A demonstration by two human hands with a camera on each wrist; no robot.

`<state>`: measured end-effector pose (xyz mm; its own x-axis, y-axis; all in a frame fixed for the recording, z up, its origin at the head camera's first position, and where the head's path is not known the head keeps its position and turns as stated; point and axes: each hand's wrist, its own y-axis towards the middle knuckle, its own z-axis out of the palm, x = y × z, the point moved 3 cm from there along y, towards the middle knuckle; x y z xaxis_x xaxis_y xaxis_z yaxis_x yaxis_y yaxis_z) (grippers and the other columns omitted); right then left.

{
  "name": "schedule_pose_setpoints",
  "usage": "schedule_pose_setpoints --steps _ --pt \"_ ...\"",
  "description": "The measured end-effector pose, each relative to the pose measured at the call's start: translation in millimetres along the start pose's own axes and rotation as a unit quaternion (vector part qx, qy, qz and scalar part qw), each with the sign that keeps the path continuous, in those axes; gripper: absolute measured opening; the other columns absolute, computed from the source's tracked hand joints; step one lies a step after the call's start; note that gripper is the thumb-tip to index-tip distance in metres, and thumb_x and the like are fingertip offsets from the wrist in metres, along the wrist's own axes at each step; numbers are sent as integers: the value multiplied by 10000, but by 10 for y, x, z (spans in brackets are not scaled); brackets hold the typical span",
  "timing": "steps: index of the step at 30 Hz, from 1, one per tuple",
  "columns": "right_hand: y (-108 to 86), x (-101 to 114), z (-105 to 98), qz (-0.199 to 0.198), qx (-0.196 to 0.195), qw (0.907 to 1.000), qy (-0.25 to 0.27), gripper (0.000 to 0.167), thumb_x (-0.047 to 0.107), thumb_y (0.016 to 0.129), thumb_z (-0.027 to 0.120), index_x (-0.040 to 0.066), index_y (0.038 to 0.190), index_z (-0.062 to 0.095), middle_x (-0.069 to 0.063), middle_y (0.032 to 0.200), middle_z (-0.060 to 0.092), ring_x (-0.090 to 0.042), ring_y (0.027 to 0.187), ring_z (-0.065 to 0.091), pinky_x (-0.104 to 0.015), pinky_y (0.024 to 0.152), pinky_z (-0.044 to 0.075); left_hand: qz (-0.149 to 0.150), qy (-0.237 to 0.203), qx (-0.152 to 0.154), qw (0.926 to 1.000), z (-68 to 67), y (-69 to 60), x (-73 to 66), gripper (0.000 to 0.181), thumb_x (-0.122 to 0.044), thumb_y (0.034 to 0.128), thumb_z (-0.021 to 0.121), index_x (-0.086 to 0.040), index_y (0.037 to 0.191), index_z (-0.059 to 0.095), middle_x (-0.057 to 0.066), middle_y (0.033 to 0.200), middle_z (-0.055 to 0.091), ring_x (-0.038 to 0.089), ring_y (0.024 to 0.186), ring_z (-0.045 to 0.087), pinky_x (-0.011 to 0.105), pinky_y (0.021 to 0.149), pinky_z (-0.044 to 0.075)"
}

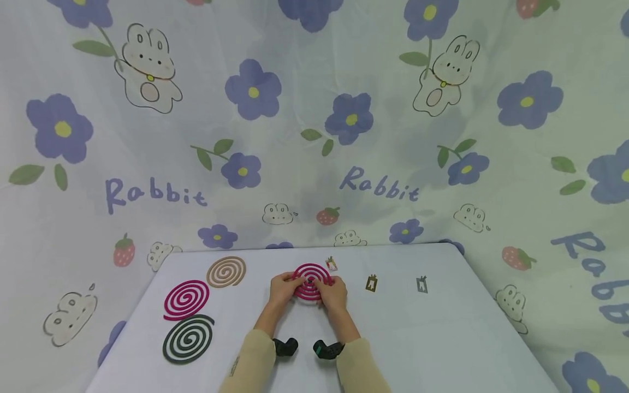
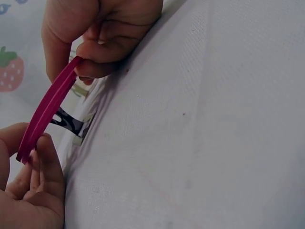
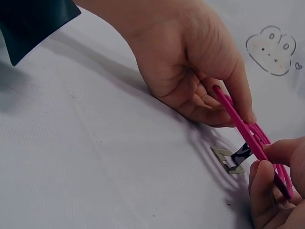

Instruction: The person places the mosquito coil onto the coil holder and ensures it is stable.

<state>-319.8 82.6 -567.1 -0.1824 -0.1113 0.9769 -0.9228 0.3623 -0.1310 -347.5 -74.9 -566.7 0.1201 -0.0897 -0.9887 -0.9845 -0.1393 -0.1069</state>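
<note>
A magenta mosquito coil (image 1: 310,266) is held slightly tilted above the table, its edges pinched from both sides. My left hand (image 1: 282,289) grips the left edge, with the thumb reaching over the coil toward its middle. My right hand (image 1: 334,295) pinches the opposite edge, thumb likewise on top. In the right wrist view, a small metal coil stand (image 3: 242,153) lies under the coil, its narrow upright tongue rising to the coil's underside. The left wrist view shows the same tongue (image 2: 69,123) behind the magenta rim. Whether the tip goes through the coil's centre is hidden.
To the left lie a tan coil (image 1: 226,272), another magenta coil (image 1: 187,299) and a dark green coil (image 1: 188,339). Three more metal stands lie right of my hands: a reflective one (image 1: 331,264), a gold one (image 1: 372,283) and a silver one (image 1: 422,284). A printed curtain (image 1: 295,147) hangs behind.
</note>
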Motion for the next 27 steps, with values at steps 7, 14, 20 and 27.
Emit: schedule_pose_setpoints --steps 7,14,20,27 --pt "-5 -3 0 -49 -66 9999 123 431 198 845 760 -50 1138 564 -131 846 633 -139 402 541 -262 383 472 -111 -118 -80 9998 9 7 -4 395 -160 848 764 86 1134 646 164 994 695 128 809 616 209 637 493" --pt "-20 -9 -9 -214 -164 9989 379 468 171 842 754 -44 1201 546 -122 850 611 -133 429 549 -269 406 489 -221 -182 -2 9996 -32 26 8 373 -160 876 735 65 1156 636 144 987 698 109 742 587 220 572 460" --pt "-52 0 -17 -354 -194 9991 110 451 152 840 748 -34 1198 547 -95 797 593 -130 436 542 -253 407 480 -276 -239 152 9992 -87 9 33 387 -159 860 749 66 1156 641 113 947 696 127 728 577 242 581 478" --pt "-108 17 -32 -653 -226 9972 -272 442 153 832 755 -31 1183 561 -82 763 575 -117 414 516 -235 389 443 -203 -521 316 9979 -132 -29 48 349 -99 844 753 91 1117 645 100 891 695 120 711 608 223 574 505"
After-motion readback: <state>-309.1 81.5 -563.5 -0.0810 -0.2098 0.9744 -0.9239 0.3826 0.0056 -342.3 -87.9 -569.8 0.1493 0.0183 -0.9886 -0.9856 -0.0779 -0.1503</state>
